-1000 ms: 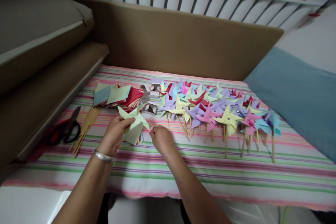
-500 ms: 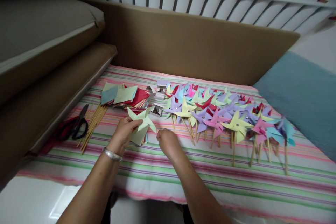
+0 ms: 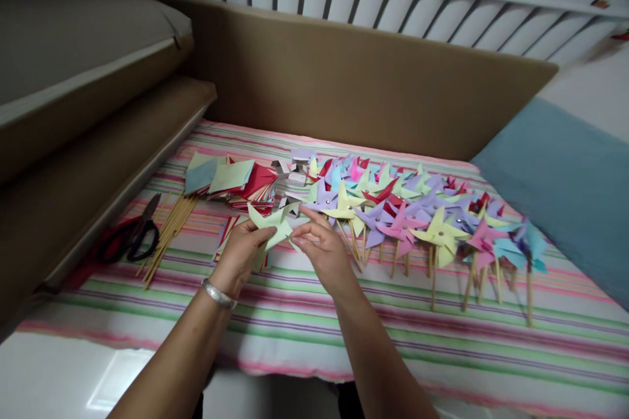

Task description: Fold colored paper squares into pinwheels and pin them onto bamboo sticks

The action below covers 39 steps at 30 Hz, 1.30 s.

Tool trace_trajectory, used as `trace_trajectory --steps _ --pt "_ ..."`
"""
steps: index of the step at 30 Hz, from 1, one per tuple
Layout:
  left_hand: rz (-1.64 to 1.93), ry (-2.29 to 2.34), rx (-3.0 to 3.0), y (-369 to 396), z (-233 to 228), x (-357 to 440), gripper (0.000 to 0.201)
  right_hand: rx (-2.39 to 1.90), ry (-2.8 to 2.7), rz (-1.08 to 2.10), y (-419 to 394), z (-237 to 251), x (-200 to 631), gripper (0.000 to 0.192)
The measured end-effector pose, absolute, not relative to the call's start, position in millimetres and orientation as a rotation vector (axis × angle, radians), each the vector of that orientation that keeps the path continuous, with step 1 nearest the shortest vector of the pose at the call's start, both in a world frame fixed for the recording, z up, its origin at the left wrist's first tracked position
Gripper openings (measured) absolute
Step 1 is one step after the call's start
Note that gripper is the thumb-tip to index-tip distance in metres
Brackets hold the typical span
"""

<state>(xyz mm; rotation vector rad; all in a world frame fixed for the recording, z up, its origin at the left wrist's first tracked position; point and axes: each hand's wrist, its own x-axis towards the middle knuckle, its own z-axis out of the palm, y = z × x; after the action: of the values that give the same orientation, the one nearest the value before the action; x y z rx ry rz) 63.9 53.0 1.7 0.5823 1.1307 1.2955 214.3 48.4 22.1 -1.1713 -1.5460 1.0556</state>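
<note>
A pale green paper pinwheel [image 3: 278,224], without a stick, is pinched at its left side by my left hand [image 3: 240,252], which wears a silver bangle [image 3: 219,294]. My right hand [image 3: 324,252] is at the pinwheel's right side, thumb and a fingertip pressed together close to its middle. Whatever lies between those fingertips is too small to make out. Beneath the left hand, a small stack of coloured paper sheets [image 3: 224,239] lies partly hidden. Small open boxes [image 3: 289,200] stand just behind the pinwheel.
Many finished pinwheels on sticks [image 3: 441,234] cover the right of the striped cloth [image 3: 295,327]. At left are paper stacks [image 3: 230,177], wooden sticks [image 3: 170,232] and black-handled scissors [image 3: 135,236]. A brown board [image 3: 344,78] stands behind; big wrapped packages [image 3: 98,124] rise at left.
My right hand has moved up to the pinwheel from the cloth beside it, its fingers loosening from a fist. The left hand has brought the pinwheel slightly right, uncovering more of the sheets below.
</note>
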Motion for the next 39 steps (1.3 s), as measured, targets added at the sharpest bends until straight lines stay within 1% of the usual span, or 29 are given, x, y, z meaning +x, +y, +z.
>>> trace_trajectory --steps 4,10,17,22,25,32,39 --pt "1.314 1.066 0.597 53.1 1.8 75.8 0.024 -1.216 -1.541 1.0 50.0 12.9 209.3 0.006" --pt "1.256 1.085 0.635 51.4 2.9 81.0 0.022 -1.271 -1.528 0.953 56.7 2.2 212.1 0.007" --pt "1.224 1.067 0.638 49.0 4.8 77.8 0.022 -1.277 -1.554 0.956 55.5 4.9 211.4 0.007" --pt "1.228 1.066 0.66 48.2 4.1 76.2 0.024 -1.258 -1.587 0.894 55.3 3.6 210.6 0.006" --pt "1.228 1.079 0.653 47.6 6.2 76.6 0.022 -1.242 -1.621 0.868 55.6 2.1 210.6 0.007" --pt "1.206 1.089 0.648 46.7 9.0 77.1 0.018 -1.243 -1.597 0.943 55.8 3.4 210.5 0.007" --pt "1.204 1.084 0.637 46.4 8.2 77.8 0.022 -1.292 -1.497 1.056 55.6 7.6 211.1 0.007"
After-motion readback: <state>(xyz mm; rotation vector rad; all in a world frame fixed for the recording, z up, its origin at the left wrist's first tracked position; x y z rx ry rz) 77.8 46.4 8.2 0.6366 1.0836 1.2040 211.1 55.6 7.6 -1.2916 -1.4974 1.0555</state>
